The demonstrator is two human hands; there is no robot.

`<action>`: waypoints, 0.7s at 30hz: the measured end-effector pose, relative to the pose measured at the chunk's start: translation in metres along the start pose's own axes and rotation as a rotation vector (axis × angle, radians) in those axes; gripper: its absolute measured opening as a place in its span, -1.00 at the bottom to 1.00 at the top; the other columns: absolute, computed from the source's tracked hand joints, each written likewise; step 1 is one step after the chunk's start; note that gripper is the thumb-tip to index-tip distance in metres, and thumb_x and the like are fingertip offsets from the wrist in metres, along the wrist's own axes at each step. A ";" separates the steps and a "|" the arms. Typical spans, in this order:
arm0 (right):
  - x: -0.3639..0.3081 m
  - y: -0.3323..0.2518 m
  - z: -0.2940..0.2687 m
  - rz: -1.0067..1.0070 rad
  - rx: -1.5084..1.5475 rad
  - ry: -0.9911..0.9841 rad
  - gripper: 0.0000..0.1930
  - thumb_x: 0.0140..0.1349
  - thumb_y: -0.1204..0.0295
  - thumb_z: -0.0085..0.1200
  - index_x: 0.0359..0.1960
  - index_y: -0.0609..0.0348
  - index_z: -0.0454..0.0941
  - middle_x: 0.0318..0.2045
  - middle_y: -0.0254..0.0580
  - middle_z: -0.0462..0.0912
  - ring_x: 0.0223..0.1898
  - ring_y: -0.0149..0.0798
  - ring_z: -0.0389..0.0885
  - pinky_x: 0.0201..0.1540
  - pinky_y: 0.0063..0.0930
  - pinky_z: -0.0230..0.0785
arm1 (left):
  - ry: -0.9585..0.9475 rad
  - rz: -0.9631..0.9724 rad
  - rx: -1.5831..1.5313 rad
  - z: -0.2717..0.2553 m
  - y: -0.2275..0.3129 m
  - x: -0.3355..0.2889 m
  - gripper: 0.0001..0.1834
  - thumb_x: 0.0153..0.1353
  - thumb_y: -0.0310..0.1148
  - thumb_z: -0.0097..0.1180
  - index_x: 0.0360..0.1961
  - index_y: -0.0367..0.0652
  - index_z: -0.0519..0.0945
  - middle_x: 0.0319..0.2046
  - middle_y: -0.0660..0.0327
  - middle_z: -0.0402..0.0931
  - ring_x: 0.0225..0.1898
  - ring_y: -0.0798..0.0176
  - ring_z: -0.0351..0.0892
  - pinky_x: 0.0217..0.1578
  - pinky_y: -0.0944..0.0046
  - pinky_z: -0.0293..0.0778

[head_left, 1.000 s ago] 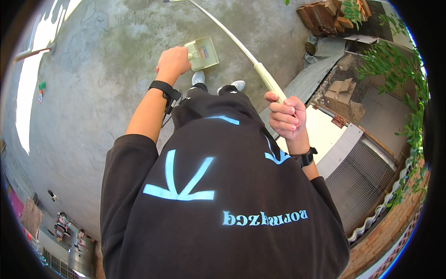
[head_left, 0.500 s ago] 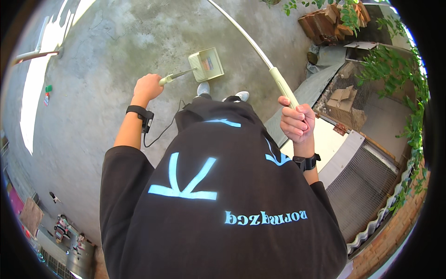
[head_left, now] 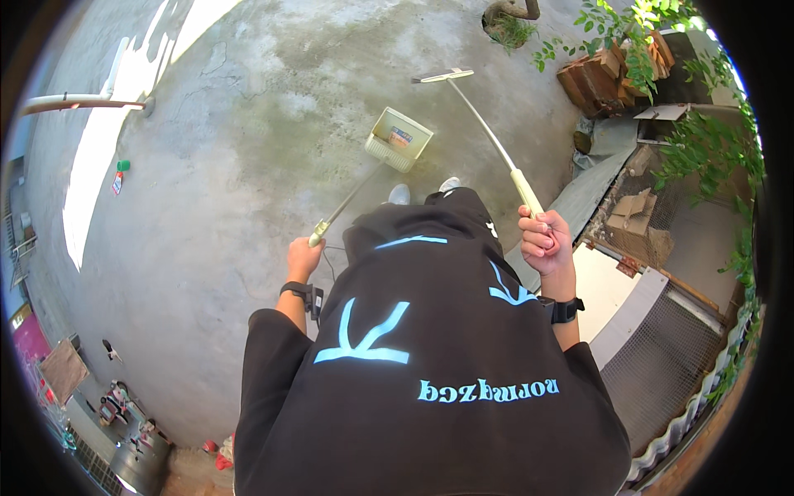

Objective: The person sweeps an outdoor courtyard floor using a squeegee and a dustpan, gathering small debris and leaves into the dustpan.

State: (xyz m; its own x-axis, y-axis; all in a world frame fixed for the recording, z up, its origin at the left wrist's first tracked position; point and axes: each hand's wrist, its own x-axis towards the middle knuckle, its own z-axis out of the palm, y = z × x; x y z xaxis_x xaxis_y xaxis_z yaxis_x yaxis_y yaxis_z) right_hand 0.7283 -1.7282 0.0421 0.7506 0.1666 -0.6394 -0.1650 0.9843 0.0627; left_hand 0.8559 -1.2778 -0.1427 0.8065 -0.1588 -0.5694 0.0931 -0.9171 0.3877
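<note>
My left hand [head_left: 303, 258] is closed round the end of a long handle. At its far end is a cream dustpan [head_left: 385, 152] with a ribbed edge and a coloured label inside, just beyond my shoes [head_left: 399, 194]. My right hand [head_left: 546, 241] grips the pale-green handle of a long broom [head_left: 526, 191]. Its thin white pole runs up and away to a narrow crosswise head, farther out than the dustpan and to its right. From this angle I cannot tell whether the head touches the concrete floor.
To the right stand wire-mesh cages [head_left: 662, 360] with cardboard inside, under leafy branches [head_left: 703, 161]. A reddish-brown stack [head_left: 591, 81] is at the far right. A green-topped bottle [head_left: 120, 176] lies on the left, near a pole [head_left: 78, 103]. A tree trunk [head_left: 514, 10] rises at the top.
The broom head has come into view as the broom swung lower. My left hand has moved right and nearer to my body. The dustpan has turned and shifted slightly right in view.
</note>
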 end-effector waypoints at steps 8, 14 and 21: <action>0.057 -0.018 0.030 0.048 -0.091 0.041 -0.78 0.23 0.43 -0.21 -0.16 0.31 0.25 -0.60 -0.42 0.32 -0.71 -0.52 0.28 -0.65 -0.56 0.20 | 0.119 -0.258 -0.330 0.012 0.000 -0.033 -0.65 -0.03 -0.17 0.17 -0.61 -0.32 0.54 -0.71 -0.03 0.43 -0.64 -0.01 0.40 -0.53 0.11 0.30; 0.147 -0.038 0.059 0.023 -0.538 0.330 -0.79 0.21 0.40 -0.04 -0.22 0.29 0.33 -0.59 -0.46 0.36 -0.66 -0.56 0.30 -0.62 -0.66 0.18 | 0.263 -0.287 -0.397 0.013 -0.009 -0.044 -0.66 -0.01 -0.21 0.18 -0.64 -0.32 0.49 -0.77 0.03 0.38 -0.71 0.06 0.30 -0.58 0.12 0.24; 0.256 -0.061 0.096 0.226 -0.675 0.488 -0.77 0.17 0.43 0.00 -0.27 0.38 0.36 -0.60 -0.44 0.42 -0.64 -0.55 0.35 -0.60 -0.68 0.20 | 0.471 -0.581 -0.466 -0.026 0.019 -0.034 -0.64 0.02 -0.23 0.19 -0.69 -0.32 0.46 -0.81 0.13 0.34 -0.72 0.23 0.26 -0.62 0.18 0.19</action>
State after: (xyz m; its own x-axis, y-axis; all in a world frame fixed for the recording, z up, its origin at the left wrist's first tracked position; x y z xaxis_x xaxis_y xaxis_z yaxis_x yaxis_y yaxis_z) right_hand 0.9923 -1.7401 -0.0521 0.3208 0.1583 -0.9338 -0.7383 0.6594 -0.1418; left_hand 0.8451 -1.2806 -0.0974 0.7049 0.5477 -0.4507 0.7093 -0.5469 0.4447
